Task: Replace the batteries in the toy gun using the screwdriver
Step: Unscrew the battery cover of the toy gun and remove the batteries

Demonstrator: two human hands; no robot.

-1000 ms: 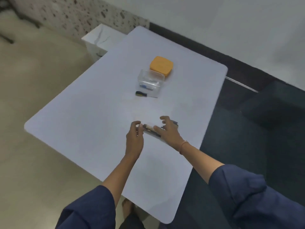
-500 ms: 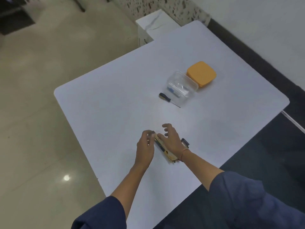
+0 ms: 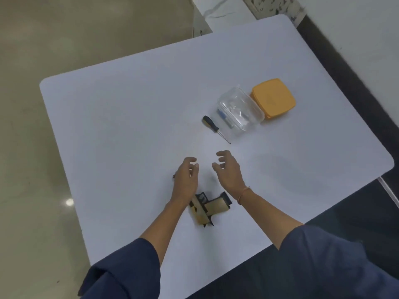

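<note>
The tan-and-black toy gun point(image 3: 204, 209) lay flat on its side near the front edge of the table point(image 3: 129, 126), the black-handled screwdriver point(image 3: 214, 127) lying farther back, its thin shaft angled rightward.

Left hand point(image 3: 185, 180) and right hand point(image 3: 230, 172) hover empty near the toy gun point(image 3: 207, 209).

Noted both arms point(image 3: 155, 225) stretched forward, forearms bare, blue sleeves point(image 3: 125, 270) pushed back. Found left hand point(image 3: 186, 179) and right hand point(image 3: 230, 172) close but apart, palms facing, fingers loosely curled, gripping nothing. Recorded thin band point(image 3: 243, 194) on right wrist.
</note>
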